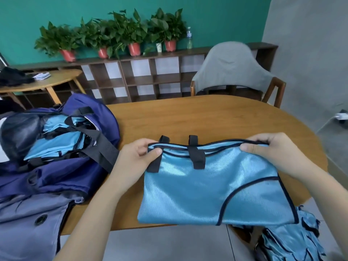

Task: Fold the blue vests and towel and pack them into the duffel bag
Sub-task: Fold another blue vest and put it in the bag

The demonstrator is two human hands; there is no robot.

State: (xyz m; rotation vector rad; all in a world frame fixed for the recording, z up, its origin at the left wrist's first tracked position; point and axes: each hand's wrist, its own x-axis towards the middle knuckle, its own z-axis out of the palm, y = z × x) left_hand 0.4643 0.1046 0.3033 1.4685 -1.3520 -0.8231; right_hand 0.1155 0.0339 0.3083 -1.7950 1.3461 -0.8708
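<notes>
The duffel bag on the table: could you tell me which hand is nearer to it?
Left. The left hand pinches the near vest's top-left corner, right beside the duffel bag's black strap. The right hand pinches the opposite corner, a vest-width farther away.

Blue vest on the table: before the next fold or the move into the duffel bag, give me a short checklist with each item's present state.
1. Both hands hold the blue vest: ok. The left hand and right hand pinch its far edge at opposite corners.
2. Far edges lined up: ok, the black-trimmed layers lie roughly together.
3. Vest flat on the table: ok, with slight ripples.
4. Vest fully on the table: not ok, its near right corner overhangs the edge.
5. Duffel bag open: ok, folded blue vests already lie inside.
6. Room left in the bag: cannot tell.
</notes>
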